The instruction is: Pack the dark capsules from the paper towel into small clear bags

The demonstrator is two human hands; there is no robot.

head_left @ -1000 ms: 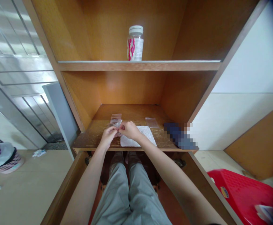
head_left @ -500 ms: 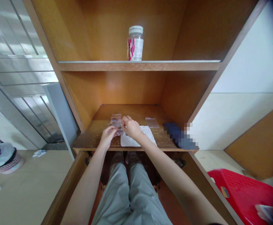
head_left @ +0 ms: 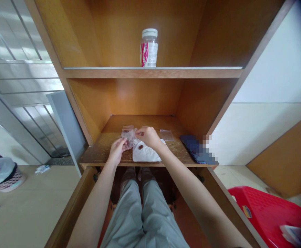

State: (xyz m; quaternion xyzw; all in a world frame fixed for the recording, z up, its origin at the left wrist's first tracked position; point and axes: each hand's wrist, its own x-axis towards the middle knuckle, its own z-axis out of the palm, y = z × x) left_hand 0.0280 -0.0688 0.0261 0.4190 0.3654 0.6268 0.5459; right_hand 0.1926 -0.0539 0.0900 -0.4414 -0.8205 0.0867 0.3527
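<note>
My left hand (head_left: 117, 148) and my right hand (head_left: 147, 136) both pinch a small clear plastic bag (head_left: 130, 136) with dark bits in it, held just above the lower wooden shelf (head_left: 104, 148). The right hand grips its upper right corner, the left its lower edge. Below the bag lies a white sheet (head_left: 147, 154) with a small dark piece (head_left: 140, 147) on it. Another little bag (head_left: 126, 129) lies flat on the shelf behind my hands.
A second empty clear bag (head_left: 167, 135) lies to the right, beside a dark blue flat object (head_left: 195, 147) at the shelf's right edge. A white-lidded jar (head_left: 148, 48) stands on the upper shelf. A red plastic stool (head_left: 269, 210) is at lower right, a basket (head_left: 3, 174) at far left.
My right hand has lifted and moved slightly back and right, raising the bag's corner. The white sheet with a dark piece on it now shows under where the hands were.
</note>
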